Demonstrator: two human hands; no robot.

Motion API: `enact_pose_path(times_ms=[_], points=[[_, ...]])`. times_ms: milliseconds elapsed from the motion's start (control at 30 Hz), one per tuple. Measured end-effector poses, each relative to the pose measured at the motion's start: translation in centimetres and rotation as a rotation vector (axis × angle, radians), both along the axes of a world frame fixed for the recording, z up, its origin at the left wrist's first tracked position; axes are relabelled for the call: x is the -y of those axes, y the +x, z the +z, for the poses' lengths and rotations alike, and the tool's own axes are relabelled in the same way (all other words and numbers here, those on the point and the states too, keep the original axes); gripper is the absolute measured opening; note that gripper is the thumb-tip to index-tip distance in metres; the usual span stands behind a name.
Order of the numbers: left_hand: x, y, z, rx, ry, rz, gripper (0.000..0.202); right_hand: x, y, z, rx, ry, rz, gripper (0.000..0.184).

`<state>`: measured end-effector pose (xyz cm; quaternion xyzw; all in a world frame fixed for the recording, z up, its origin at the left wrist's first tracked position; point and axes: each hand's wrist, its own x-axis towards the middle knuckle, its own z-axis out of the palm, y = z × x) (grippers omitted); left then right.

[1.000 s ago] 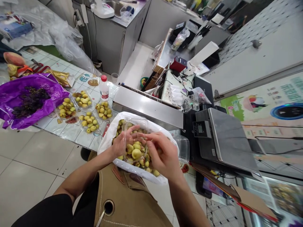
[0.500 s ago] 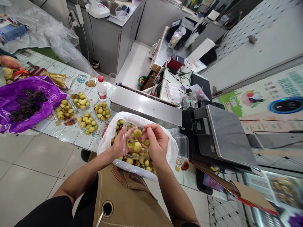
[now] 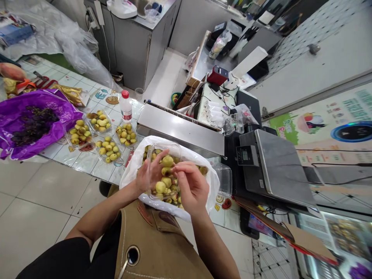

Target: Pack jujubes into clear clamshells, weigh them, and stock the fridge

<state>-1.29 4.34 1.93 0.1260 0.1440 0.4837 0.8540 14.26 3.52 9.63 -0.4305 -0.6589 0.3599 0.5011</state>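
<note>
My left hand (image 3: 144,177) supports a clear plastic container (image 3: 150,186), its fingers spread behind the see-through wall. Several yellow-green jujubes (image 3: 161,187) with brown patches show through and in this container. Thumb and fingers of my right hand (image 3: 192,184) are pinched together at the container's right side, with a jujube (image 3: 166,171) at their tips. Under both hands a white plastic bag (image 3: 213,182) lines an open box or basin of loose jujubes (image 3: 203,169), partly hidden by my hands and the container.
Several filled clear tubs of jujubes (image 3: 108,150) stand left, near a red-capped bottle (image 3: 126,105) and a purple bag (image 3: 62,124) of grapes. A long metal box (image 3: 181,126) lies behind the white bag. An empty clear tub (image 3: 224,179) and a scale (image 3: 281,166) are right.
My right hand's fingertips have come left to the container, where a jujube is now at their tips. The jujubes seen at the container lie differently, and the left fingers are more spread.
</note>
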Motion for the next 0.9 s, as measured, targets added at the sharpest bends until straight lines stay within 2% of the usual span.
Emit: enact_pose_path(times_ms=[67, 133, 233, 333, 467, 567, 667, 800, 900], points=[[0.2, 0.1, 0.4, -0.007, 0.026, 0.012, 0.106, 0.4, 0.6, 0.2, 0.2, 0.13, -0.136, 0.015], [0.3, 0.2, 0.4, 0.006, 0.03, 0.024, 0.108, 0.8, 1.0, 0.2, 0.376, 0.185, -0.194, 0.016], [0.4, 0.2, -0.1, 0.043, 0.029, 0.028, 0.11, 1.7, 1.2, -0.1, 0.504, 0.162, -0.178, 0.013], [0.4, 0.1, -0.4, 0.053, 0.045, 0.016, 0.106, 2.2, 0.9, -0.7, 0.579, 0.153, -0.224, 0.012], [0.6, 0.0, -0.3, 0.046, 0.076, 0.001, 0.1, 2.2, 0.7, -1.2, 0.644, 0.133, -0.256, 0.009], [0.6, 0.1, -0.2, 0.031, 0.087, -0.012, 0.108, 1.9, 0.6, -1.6, 0.657, 0.105, -0.248, 0.009], [0.6, 0.1, -0.9, 0.009, 0.098, -0.003, 0.113, 1.9, 0.4, -2.1, 0.616, 0.024, -0.243, 0.009], [0.5, 0.3, -2.3, -0.004, 0.145, -0.013, 0.101, 1.8, -0.1, -2.6, 0.571, -0.04, -0.258, 0.008], [0.5, 0.5, -2.6, -0.007, 0.186, 0.019, 0.094, 1.7, -0.5, -2.9, 0.594, -0.027, -0.275, 0.009]])
